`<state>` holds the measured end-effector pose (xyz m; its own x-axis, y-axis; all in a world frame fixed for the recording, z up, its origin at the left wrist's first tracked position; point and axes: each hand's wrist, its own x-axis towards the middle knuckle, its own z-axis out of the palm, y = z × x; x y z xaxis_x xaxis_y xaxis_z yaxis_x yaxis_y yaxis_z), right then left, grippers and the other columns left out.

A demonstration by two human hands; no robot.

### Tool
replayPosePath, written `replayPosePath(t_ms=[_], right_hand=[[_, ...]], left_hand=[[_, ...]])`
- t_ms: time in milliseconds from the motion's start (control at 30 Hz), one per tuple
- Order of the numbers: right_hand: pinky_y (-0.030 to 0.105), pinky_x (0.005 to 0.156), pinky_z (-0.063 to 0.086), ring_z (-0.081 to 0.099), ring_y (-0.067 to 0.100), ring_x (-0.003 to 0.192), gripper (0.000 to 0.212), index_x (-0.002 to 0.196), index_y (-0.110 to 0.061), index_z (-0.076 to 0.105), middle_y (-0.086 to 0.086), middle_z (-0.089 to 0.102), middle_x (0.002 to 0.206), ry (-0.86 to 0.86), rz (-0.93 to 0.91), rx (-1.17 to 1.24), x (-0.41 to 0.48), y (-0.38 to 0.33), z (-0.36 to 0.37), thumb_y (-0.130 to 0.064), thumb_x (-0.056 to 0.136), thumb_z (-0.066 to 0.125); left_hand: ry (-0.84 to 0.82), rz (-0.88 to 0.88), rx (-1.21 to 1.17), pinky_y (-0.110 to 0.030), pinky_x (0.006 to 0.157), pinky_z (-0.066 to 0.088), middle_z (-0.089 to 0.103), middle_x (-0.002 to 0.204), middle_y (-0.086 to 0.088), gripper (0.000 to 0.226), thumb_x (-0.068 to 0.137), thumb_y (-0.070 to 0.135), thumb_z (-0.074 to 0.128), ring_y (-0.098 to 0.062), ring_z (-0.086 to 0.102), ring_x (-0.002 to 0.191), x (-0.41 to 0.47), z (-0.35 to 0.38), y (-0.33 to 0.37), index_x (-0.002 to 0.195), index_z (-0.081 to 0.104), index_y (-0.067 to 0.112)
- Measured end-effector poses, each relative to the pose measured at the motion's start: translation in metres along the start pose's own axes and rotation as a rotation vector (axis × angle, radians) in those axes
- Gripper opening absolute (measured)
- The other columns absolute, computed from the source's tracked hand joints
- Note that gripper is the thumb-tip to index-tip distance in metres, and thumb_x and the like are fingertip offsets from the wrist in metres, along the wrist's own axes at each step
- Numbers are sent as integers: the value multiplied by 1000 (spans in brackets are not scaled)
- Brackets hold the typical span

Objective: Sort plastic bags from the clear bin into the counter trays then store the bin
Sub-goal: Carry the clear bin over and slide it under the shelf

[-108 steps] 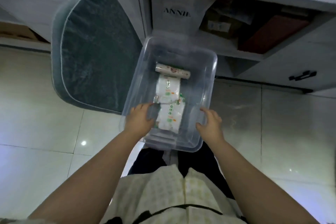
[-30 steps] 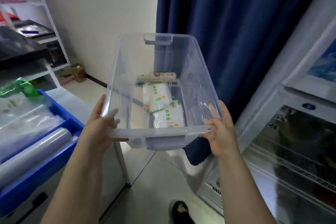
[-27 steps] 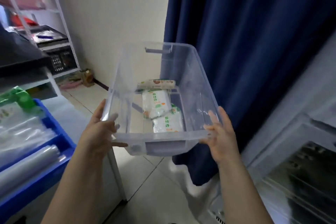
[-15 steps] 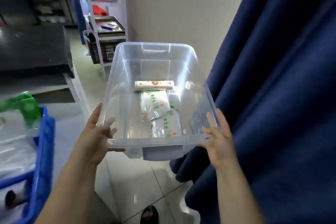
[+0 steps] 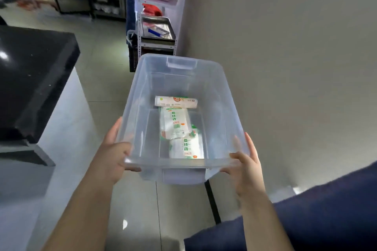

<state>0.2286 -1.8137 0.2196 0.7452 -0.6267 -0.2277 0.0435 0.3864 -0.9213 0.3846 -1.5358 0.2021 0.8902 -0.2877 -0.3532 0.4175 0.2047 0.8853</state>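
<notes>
I hold the clear bin (image 5: 140,96) in the air in front of me, above the floor. My left hand (image 5: 111,158) grips its near left corner, thumb over the rim. My right hand (image 5: 245,166) grips the near right corner. Inside lie a white roll of plastic bags (image 5: 175,102) across the far end and two flat white-and-green packs of bags, one in the middle (image 5: 173,123) and one nearest me (image 5: 186,147).
A black counter top (image 5: 30,71) on a pale base stands at the left. A metal shelf rack (image 5: 157,30) with trays stands ahead against the beige wall (image 5: 285,67). A dark blue curtain (image 5: 306,220) fills the lower right. Tiled floor runs ahead.
I have turned left with the bin in both hands. The blue curtain slid off to the lower right, the blue tray left the view, and the wall and rack are now ahead.
</notes>
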Motion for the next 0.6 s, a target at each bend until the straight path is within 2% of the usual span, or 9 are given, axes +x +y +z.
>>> replayPosePath(t_ms=[67,167,300,367,433,467,533,600], right_hand=[[50,64,48,63,34,79,71,121,-48,55,-8,71,109,-18,31,-34,48,-7,2,-2,67,54],[51,62,46,60,36,80,72,121,-48,56,-3,66,121,-88,69,-22,127,-14,13,-1,65,54],[45,59,47,66,32,85,72,121,-44,57,-6,65,125,-194,91,36,243,-24,37,6,71,51],[45,60,47,67,30,85,72,122,-45,56,-6,65,124,-245,103,28,300,-33,56,7,72,50],[46,61,45,67,27,85,71,124,-43,53,-7,66,123,-292,96,6,351,-41,78,6,73,50],[45,60,44,66,25,83,70,127,-40,52,-7,67,121,-314,95,11,376,-43,90,6,74,49],[42,59,44,66,21,78,69,131,-35,49,-6,66,121,-326,108,0,419,-41,117,8,77,46],[40,60,43,66,17,77,72,134,-32,47,-3,61,126,-337,141,-16,454,-33,145,11,76,42]], left_hand=[[28,-31,-15,-63,56,54,40,146,3,92,75,-15,32,-30,44,130,30,18,11,105,52,70],[97,-47,-41,-61,54,54,44,143,1,94,74,-17,31,-32,42,132,81,43,22,104,50,70],[200,22,-78,-61,51,53,49,135,0,93,71,-17,30,-32,49,123,155,75,32,103,50,69],[246,69,-104,-65,51,52,54,128,6,91,73,-17,32,-32,57,111,192,90,43,108,50,65],[306,118,-139,-58,48,55,57,126,8,87,77,-18,37,-30,63,98,228,101,56,118,50,58],[334,133,-164,-53,48,56,57,130,3,85,80,-17,40,-29,64,94,245,105,61,124,48,55],[375,138,-196,-60,59,55,55,134,-3,85,82,-16,40,-28,64,98,274,108,68,131,43,54],[414,120,-202,-68,72,52,55,134,-3,89,81,-17,36,-22,61,103,298,104,75,131,42,56]])
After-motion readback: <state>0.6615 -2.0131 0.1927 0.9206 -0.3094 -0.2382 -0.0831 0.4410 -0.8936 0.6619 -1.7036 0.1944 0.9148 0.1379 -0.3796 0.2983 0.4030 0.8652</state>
